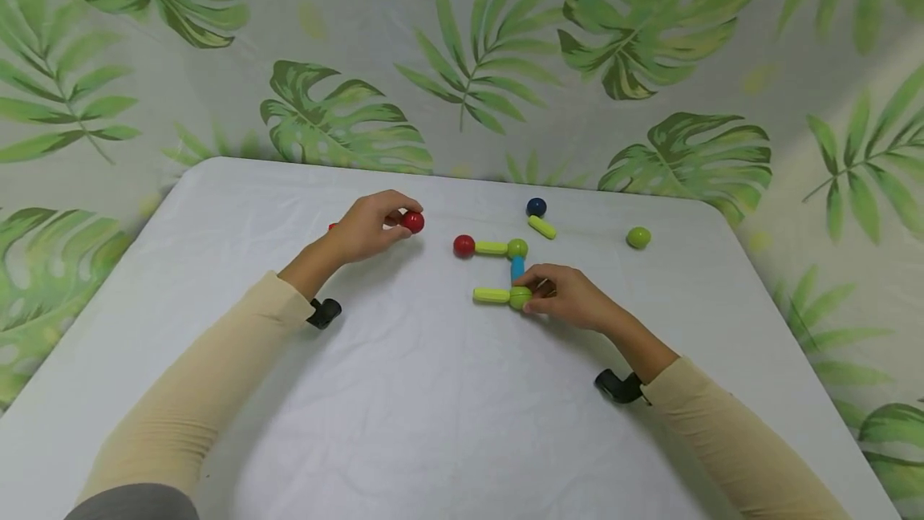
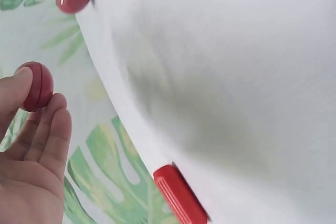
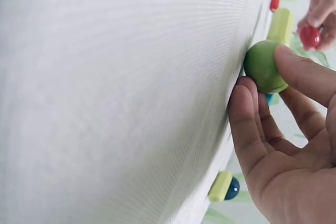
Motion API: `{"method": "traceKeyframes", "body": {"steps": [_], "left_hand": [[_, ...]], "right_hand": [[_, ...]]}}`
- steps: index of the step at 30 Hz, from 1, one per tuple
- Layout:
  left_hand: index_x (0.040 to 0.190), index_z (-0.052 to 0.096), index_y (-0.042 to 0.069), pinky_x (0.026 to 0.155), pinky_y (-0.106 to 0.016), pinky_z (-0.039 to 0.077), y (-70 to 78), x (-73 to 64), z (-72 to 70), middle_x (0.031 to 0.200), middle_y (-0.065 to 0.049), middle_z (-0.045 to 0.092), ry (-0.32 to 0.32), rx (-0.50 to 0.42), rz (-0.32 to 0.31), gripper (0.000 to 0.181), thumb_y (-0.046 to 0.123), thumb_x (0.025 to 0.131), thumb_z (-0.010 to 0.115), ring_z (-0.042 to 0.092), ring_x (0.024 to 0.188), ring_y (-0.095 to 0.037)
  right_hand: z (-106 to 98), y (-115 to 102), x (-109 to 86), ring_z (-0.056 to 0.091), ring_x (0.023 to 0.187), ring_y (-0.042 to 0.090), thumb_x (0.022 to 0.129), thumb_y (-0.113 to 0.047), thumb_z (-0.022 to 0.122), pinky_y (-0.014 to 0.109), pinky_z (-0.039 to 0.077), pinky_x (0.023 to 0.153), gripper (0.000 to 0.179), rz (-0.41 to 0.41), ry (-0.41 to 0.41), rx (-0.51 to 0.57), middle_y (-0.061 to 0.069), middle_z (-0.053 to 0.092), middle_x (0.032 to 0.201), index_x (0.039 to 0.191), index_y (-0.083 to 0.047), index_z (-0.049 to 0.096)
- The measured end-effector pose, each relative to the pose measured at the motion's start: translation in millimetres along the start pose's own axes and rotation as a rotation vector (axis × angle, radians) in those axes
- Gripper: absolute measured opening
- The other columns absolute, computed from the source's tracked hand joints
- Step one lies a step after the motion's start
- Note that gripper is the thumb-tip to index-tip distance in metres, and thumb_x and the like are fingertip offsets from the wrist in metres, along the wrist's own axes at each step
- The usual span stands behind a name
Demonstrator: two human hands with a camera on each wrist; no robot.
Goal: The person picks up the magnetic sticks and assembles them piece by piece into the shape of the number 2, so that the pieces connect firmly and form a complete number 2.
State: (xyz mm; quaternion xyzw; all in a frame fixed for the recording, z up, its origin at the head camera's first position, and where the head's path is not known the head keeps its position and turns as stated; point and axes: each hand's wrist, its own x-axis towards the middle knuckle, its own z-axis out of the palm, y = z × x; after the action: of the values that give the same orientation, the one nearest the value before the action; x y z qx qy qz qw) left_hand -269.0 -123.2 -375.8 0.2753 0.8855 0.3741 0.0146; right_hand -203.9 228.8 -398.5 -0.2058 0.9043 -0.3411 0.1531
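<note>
My left hand [image 1: 370, 225] pinches a red ball [image 2: 41, 86] between thumb and fingers, held above the table. With thumb and fingertips my right hand [image 1: 570, 295] grips a green ball [image 3: 264, 66] at the near corner of a joined shape. From that ball a yellow-green rod [image 1: 491, 295] points left, and a blue rod [image 1: 517, 267] runs back to a second green ball [image 1: 517, 248]. Another yellow-green rod [image 1: 492, 248] links that one to a second red ball [image 1: 464, 245] at the left end, facing the left hand.
Behind the shape lie a dark blue ball [image 1: 536, 207] and a loose yellow-green rod [image 1: 542, 227]. Farther right sits a loose green ball [image 1: 638, 237]. A red rod [image 2: 180, 195] lies by the left hand, mostly hidden in the head view. A leaf-patterned cloth [image 1: 476, 46] hangs behind the white table [image 1: 404, 424].
</note>
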Motion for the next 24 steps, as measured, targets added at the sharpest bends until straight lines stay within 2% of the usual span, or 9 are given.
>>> {"method": "traceKeyframes", "body": {"steps": [6, 13, 18, 24], "left_hand": [[0.124, 0.064, 0.003, 0.095, -0.041, 0.057, 7.4, -22.7, 10.4, 0.122, -0.012, 0.067, -0.06, -0.032, 0.033, 0.035, 0.002, 0.09, 0.068, 0.069, 0.106, -0.027], [0.121, 0.067, 0.006, 0.094, -0.037, 0.057, 14.0, -40.4, 16.6, 0.118, -0.007, 0.07, -0.066, -0.1, 0.068, 0.035, 0.005, 0.087, 0.073, 0.07, 0.101, -0.021], [0.121, 0.067, 0.005, 0.093, -0.035, 0.057, 15.6, -46.6, 22.7, 0.118, -0.007, 0.07, -0.087, -0.134, 0.083, 0.036, 0.005, 0.086, 0.075, 0.069, 0.101, -0.02], [0.121, 0.067, 0.007, 0.092, -0.033, 0.058, 15.4, -46.8, 30.6, 0.119, -0.007, 0.07, -0.106, -0.132, 0.101, 0.036, 0.006, 0.086, 0.075, 0.07, 0.101, -0.02]], "right_hand": [[0, 0, 0.9, 0.068, 0.102, 0.024, 0.089, -0.011, 0.073, 0.038, 0.058, 0.088, 0.03, -0.003, -0.008, -0.007, 0.01, 0.068, 0.115, 0.118, -0.013, 0.067], [-3, -1, 1.3, 0.068, 0.101, 0.024, 0.089, -0.011, 0.073, 0.037, 0.057, 0.087, 0.031, 0.006, -0.008, 0.0, 0.01, 0.067, 0.114, 0.119, -0.013, 0.067], [-2, 1, 1.2, 0.067, 0.101, 0.024, 0.089, -0.012, 0.073, 0.036, 0.057, 0.086, 0.031, 0.003, -0.019, 0.008, 0.012, 0.067, 0.113, 0.119, -0.011, 0.067], [-1, 2, 1.1, 0.067, 0.102, 0.024, 0.089, -0.012, 0.073, 0.036, 0.056, 0.086, 0.03, 0.003, -0.017, 0.016, 0.012, 0.067, 0.114, 0.118, -0.011, 0.067]]}}
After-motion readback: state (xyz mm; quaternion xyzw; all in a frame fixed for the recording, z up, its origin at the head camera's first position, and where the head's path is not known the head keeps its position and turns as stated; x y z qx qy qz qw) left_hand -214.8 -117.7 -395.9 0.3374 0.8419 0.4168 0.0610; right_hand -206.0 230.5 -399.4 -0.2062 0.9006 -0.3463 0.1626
